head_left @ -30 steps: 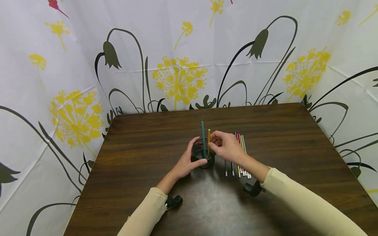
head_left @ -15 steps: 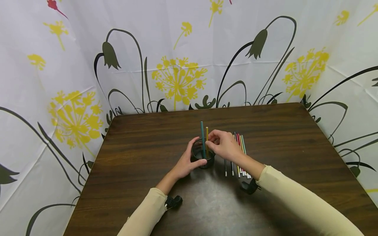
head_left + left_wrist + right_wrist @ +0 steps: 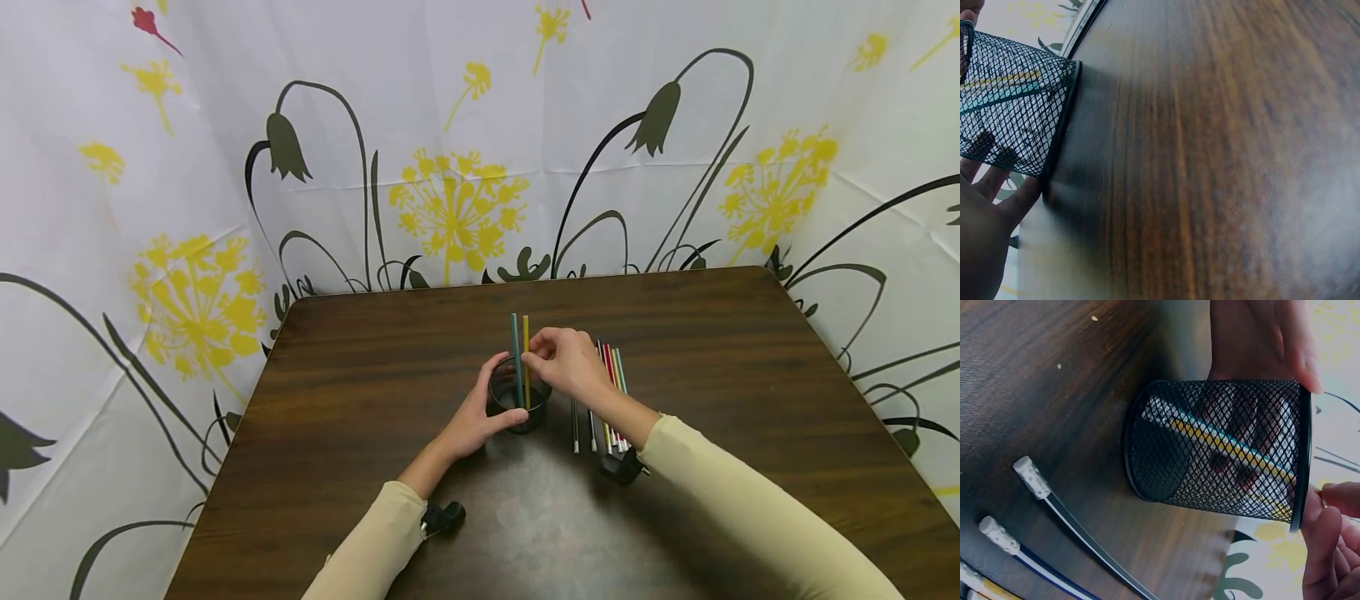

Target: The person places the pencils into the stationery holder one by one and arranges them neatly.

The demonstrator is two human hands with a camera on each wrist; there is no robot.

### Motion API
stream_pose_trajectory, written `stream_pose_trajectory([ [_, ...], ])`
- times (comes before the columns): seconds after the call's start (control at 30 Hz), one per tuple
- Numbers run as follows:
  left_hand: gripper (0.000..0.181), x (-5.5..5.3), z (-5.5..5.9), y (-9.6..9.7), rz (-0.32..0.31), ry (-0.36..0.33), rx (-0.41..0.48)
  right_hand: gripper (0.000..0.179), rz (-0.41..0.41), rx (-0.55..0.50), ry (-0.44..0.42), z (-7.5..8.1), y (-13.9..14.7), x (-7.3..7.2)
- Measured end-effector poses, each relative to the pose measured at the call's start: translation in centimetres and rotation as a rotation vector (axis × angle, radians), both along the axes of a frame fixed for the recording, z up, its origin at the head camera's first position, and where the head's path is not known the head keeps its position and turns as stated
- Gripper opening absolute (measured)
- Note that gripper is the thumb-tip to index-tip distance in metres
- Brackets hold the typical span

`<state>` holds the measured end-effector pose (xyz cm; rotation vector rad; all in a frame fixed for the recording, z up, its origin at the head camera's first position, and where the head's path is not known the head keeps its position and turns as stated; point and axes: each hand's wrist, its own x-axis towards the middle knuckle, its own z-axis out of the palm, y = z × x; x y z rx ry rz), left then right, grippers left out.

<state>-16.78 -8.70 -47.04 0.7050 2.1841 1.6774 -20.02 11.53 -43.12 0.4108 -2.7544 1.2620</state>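
Note:
My left hand [image 3: 468, 423] is wrapped around a black mesh pencil cup [image 3: 534, 418] from its left side, the thumb along the near rim. In the right wrist view the mesh cup [image 3: 1210, 450] stands upright on the table. Inside it are a teal pencil [image 3: 514, 337] and, just to its right, a yellow pencil [image 3: 527, 332]. My right hand [image 3: 572, 365] pinches the yellow pencil near the cup's rim with thumb and fingertips. Through the mesh, the yellow pencil [image 3: 1229, 449] shows its silver-and-white end down by the cup's base.
Right of the cup lies a row of several pencils [image 3: 617, 367] in black, red, yellow and green, partly hidden under my right forearm. A black pencil [image 3: 1075, 528] lies nearest the cup. Behind the brown wooden table [image 3: 360, 367] hangs a flower-printed white curtain [image 3: 450, 100].
The yellow pencil has shifted slightly left, standing straighter and closer to the teal pencil. My right hand and forearm moved a little left with it; my left hand keeps its place on the cup.

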Motion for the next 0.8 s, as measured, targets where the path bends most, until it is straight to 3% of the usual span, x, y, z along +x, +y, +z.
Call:
stream_pose_trajectory([
  [0.33,0.086,0.14,0.22,-0.03,-0.001,-0.005,-0.025,0.017,0.005,0.065,-0.029,-0.02,-0.62,-0.84],
  [0.8,0.082,0.25,0.35,0.11,0.010,-0.007,-0.024,0.024,0.009,0.095,-0.056,0.26,-0.93,-0.88],
])
